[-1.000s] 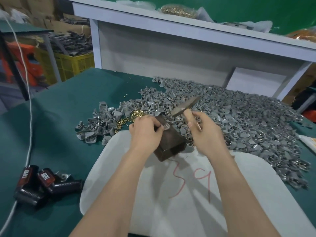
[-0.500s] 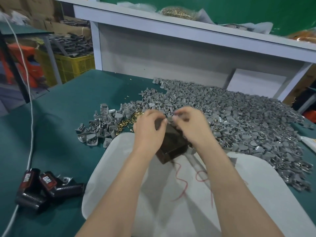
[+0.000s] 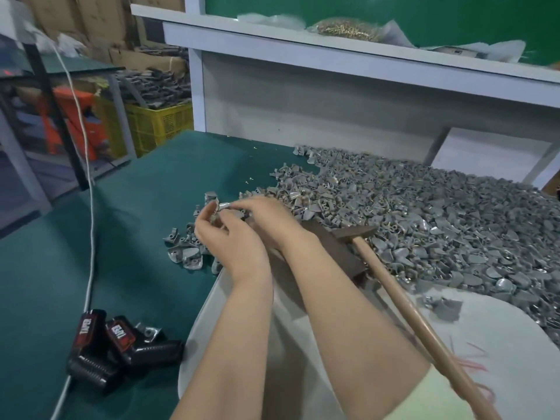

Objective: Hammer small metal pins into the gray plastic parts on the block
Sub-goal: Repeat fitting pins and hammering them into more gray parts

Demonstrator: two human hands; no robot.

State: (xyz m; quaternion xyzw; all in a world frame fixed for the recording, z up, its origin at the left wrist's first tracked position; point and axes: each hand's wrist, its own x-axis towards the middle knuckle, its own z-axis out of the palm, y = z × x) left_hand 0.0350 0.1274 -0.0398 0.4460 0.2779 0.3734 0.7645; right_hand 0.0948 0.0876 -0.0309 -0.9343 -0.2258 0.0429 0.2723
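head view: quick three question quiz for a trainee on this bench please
1. True or false: the right hand grips the wooden-handled steel hammer.
2. The heap of brass-coloured pieces lies: A on the white shelf; B in a blue bucket; C on the floor.
3. What do the left hand and right hand pinch between their fingers?
Key: 1 false; 2 A; 3 a small gray plastic part.

Left hand (image 3: 230, 241) and right hand (image 3: 268, 218) together pinch gray part (image 3: 225, 205) above small heap (image 3: 185, 251) on green worktop (image 3: 136, 231). Hammer (image 3: 406, 307) lies unheld, head on dark block (image 3: 336, 253).
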